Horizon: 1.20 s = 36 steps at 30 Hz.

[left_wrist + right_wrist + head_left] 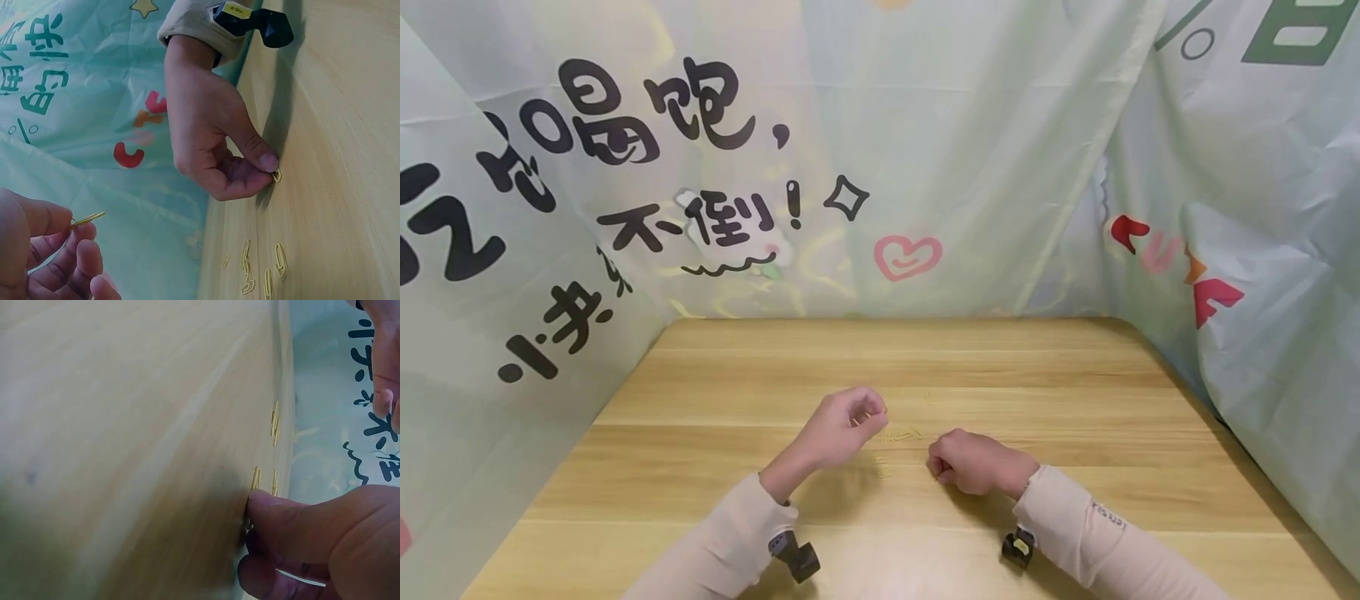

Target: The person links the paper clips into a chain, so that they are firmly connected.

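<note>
Thumb and fingertips of my left hand (844,427) pinch a yellow paper clip (89,219), held up above the table. Across from it, my right hand (976,462) is low over the wood, palm side down. Between its thumb and forefinger it pinches another yellow paper clip (277,175), most of which the fingers cover. Several loose yellow paper clips (280,260) lie on the table between the two hands. In the right wrist view, more paper clips (275,424) lie beyond the right thumb.
The wooden table (715,367) has rounded far corners. Behind it hangs a pale printed curtain (985,167) with black lettering and a pink heart, and the cloth also runs along both sides. Each wrist carries a small black camera (795,557).
</note>
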Each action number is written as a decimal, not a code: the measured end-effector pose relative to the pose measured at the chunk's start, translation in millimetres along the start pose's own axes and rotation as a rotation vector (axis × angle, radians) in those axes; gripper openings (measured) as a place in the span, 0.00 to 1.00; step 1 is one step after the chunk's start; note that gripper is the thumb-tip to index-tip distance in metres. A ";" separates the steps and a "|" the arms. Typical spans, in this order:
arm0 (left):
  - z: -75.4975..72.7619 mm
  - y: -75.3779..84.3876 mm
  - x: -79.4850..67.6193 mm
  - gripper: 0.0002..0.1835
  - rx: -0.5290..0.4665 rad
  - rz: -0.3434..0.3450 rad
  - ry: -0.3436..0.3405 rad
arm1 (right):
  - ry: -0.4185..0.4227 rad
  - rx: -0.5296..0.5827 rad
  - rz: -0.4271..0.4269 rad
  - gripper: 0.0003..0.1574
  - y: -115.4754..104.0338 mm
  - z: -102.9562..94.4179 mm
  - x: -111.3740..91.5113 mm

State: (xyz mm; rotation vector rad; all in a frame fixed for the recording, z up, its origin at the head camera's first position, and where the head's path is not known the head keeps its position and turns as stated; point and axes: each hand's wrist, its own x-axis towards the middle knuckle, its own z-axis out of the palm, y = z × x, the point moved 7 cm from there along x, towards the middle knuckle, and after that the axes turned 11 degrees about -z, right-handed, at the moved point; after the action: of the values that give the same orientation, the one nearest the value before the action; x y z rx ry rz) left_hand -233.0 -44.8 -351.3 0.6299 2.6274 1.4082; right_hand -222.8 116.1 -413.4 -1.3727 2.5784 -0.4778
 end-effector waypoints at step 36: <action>-11.6 -2.1 0.6 0.03 -0.117 -0.034 0.096 | -0.011 -0.015 0.005 0.17 -0.7 0.2 -1.6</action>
State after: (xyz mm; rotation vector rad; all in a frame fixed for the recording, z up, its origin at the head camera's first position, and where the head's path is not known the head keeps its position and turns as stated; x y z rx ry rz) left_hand -237.3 -54.6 -346.3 0.5145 2.5888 1.6070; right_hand -221.3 117.0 -413.3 -1.3692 2.5812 -0.4500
